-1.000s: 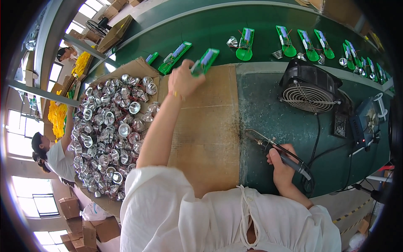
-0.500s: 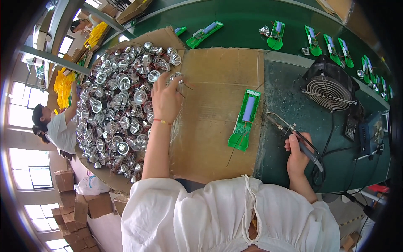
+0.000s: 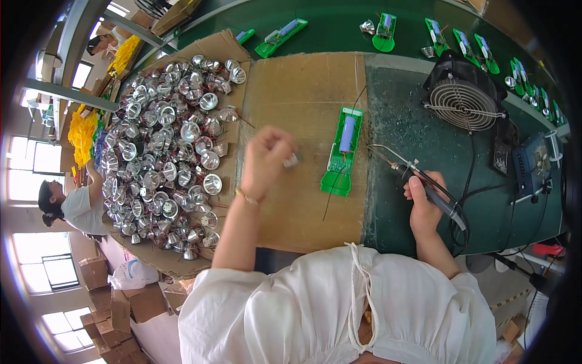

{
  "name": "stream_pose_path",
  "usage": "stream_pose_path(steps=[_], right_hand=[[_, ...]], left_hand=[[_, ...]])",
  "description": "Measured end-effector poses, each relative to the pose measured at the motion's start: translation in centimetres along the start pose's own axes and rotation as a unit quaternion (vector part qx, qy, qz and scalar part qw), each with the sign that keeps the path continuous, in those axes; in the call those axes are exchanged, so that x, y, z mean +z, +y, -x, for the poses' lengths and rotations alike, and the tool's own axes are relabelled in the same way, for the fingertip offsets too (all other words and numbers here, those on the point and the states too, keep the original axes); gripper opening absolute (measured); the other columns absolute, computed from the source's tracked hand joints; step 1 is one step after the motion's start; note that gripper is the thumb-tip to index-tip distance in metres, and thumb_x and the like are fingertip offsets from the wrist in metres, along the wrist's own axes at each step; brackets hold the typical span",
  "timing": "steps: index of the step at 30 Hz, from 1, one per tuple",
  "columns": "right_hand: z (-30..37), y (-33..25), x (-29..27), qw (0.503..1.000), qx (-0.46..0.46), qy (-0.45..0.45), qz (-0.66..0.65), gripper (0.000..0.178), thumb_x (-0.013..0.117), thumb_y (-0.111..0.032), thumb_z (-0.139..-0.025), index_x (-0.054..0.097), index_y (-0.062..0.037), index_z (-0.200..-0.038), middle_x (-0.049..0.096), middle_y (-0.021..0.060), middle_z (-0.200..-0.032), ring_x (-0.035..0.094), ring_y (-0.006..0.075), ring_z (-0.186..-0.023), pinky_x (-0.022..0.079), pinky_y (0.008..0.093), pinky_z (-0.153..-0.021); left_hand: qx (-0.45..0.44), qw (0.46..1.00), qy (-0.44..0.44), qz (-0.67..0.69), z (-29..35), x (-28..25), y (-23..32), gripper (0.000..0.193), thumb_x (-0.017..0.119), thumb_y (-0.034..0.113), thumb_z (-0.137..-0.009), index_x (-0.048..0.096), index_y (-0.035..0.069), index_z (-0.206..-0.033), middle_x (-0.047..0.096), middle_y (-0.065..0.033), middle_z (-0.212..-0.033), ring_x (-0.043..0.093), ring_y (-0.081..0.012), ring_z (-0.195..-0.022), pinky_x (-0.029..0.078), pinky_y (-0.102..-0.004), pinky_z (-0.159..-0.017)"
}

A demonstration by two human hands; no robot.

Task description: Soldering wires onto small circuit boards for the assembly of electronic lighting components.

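My left hand (image 3: pixel 267 159), fingers closed and slightly blurred, is above the cardboard sheet (image 3: pixel 273 212). A small silvery lamp reflector (image 3: pixel 291 161) shows under its fingertips, mostly hidden. On the sheet's right side lies a green flashlight housing half (image 3: pixel 335 183) with a blue-violet battery cell (image 3: pixel 347 133), a small circuit board and loose thin wires. My right hand (image 3: pixel 426 200) grips a soldering iron (image 3: pixel 442 205). The iron's tip points left toward the housing, apart from it. Left of the sheet, a large heap of silver lamp reflectors (image 3: pixel 163 151) fills a cardboard tray.
A black fan (image 3: pixel 464 103) with a wire guard stands at the back right, near a blue soldering station (image 3: pixel 533 164). Several green housings (image 3: pixel 385 33) line the green belt (image 3: pixel 339 24) behind. Cables run beside my right hand. Co-workers (image 3: pixel 76 200) are at the left.
My left hand has moved from the edge of the reflector heap to the right and nearer me, carrying a reflector. The whole view has shifted slightly. My right hand still holds the soldering iron.
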State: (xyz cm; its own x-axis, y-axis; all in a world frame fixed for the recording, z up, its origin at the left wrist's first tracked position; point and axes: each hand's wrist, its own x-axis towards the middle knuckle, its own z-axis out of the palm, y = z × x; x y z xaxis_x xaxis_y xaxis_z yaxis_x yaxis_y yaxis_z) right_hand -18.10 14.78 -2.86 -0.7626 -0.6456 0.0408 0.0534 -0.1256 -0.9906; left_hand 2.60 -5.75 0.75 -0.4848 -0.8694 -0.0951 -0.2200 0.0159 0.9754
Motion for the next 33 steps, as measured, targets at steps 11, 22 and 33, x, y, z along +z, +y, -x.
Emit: stream_pose_path(steps=[11, 22, 33], right_hand=[[1.5, -1.0, 1.4, 0.973, -0.140, -0.152, 0.101, 0.014, 0.068, -0.006, -0.077, 0.056, 0.0001, -0.081, 0.059, 0.0075, -0.069, 0.052, 0.0094, -0.056, 0.041, 0.0221, -0.051], [2.2, -0.6, 1.7, 0.982, -0.122, -0.120, 0.083, 0.014, 0.068, -0.006, -0.077, 0.056, 0.0007, -0.082, 0.059, 0.0052, -0.069, 0.050, 0.0072, -0.056, 0.040, 0.0213, -0.051], [2.2, -0.3, 1.5, 0.978, -0.111, -0.149, 0.090, 0.015, 0.067, -0.006, -0.077, 0.056, 0.0012, -0.083, 0.059, 0.0065, -0.070, 0.051, 0.0083, -0.059, 0.041, 0.0217, -0.052]], left_hand=[[0.087, 0.977, -0.050, -0.186, 4.1, 4.1, -1.2, 0.011, 0.067, 0.009, -0.078, 0.064, -0.002, -0.077, 0.055, -0.0055, -0.085, 0.054, -0.0089, -0.068, 0.046, -0.0223, -0.060], [0.098, 0.983, -0.041, -0.153, 4.3, 4.5, -1.2, 0.011, 0.069, 0.010, -0.074, 0.064, 0.000, -0.073, 0.056, -0.0085, -0.075, 0.056, -0.0197, -0.067, 0.046, -0.0289, -0.058], [0.097, 0.981, -0.042, -0.164, 4.2, 4.7, -0.9, 0.010, 0.070, 0.009, -0.073, 0.065, 0.000, -0.074, 0.056, -0.0081, -0.075, 0.056, -0.0179, -0.066, 0.047, -0.0274, -0.059]])
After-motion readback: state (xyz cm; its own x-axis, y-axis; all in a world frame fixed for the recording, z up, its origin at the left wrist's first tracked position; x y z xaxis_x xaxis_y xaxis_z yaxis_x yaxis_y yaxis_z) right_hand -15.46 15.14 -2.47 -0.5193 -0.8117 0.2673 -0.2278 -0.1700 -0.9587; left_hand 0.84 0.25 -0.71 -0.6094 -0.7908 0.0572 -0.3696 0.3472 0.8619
